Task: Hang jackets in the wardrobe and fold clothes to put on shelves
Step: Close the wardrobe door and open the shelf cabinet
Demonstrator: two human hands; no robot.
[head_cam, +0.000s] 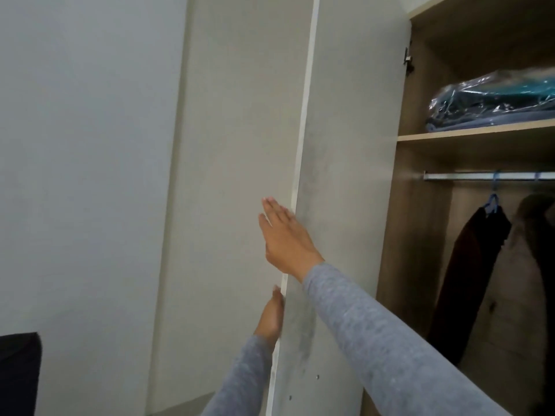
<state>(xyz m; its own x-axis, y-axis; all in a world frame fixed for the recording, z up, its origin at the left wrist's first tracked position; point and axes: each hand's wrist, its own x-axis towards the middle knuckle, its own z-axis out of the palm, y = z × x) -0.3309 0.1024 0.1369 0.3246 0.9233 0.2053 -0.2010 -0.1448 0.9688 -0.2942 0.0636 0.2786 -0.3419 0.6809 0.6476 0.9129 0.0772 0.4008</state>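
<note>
The wardrobe's left door (345,145) stands swung outward, pale grey with a white edge. My right hand (283,240) reaches past that edge at mid height, fingers straight and together, holding nothing. Lower down, my left hand (271,315) lies flat against the door's edge from the outer side; whether its fingers curl around the edge is hidden. Inside the wardrobe a dark jacket (468,280) hangs on a blue hanger (492,202) from the metal rail (486,176). A tan coat with a dark fur collar (522,295) hangs beside it.
A wooden shelf (474,134) above the rail carries folded clothes in a clear plastic bag (492,102). A second closed grey door panel (234,175) stands to the left, then a white wall. A dark object (18,373) sits at the bottom left corner.
</note>
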